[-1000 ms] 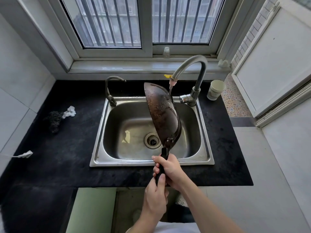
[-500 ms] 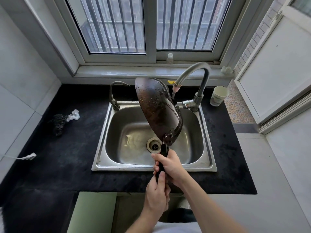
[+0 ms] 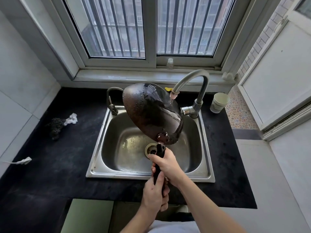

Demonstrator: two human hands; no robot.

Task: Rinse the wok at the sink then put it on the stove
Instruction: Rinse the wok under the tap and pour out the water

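Observation:
A dark wok (image 3: 148, 113) hangs over the steel sink (image 3: 206, 165), turned so its blackened, wet underside faces me. Water from the curved faucet (image 3: 193, 78) runs onto its upper right side. Its black handle points down toward me. My right hand (image 3: 165, 164) grips the handle's upper part just below the wok. My left hand (image 3: 155, 194) grips the handle's lower end over the counter's front edge. The stove is out of sight.
A second, small tap (image 3: 111, 101) stands at the sink's back left. A paper cup (image 3: 218, 102) sits right of the faucet. A dark scrubber with a white scrap (image 3: 58, 125) lies on the black counter (image 3: 50, 165) to the left. A small bottle (image 3: 170, 63) stands on the windowsill.
The wok has rolled from edge-on to bottom-up under the faucet, and water now strikes its outside. Both hands kept their grip on the handle.

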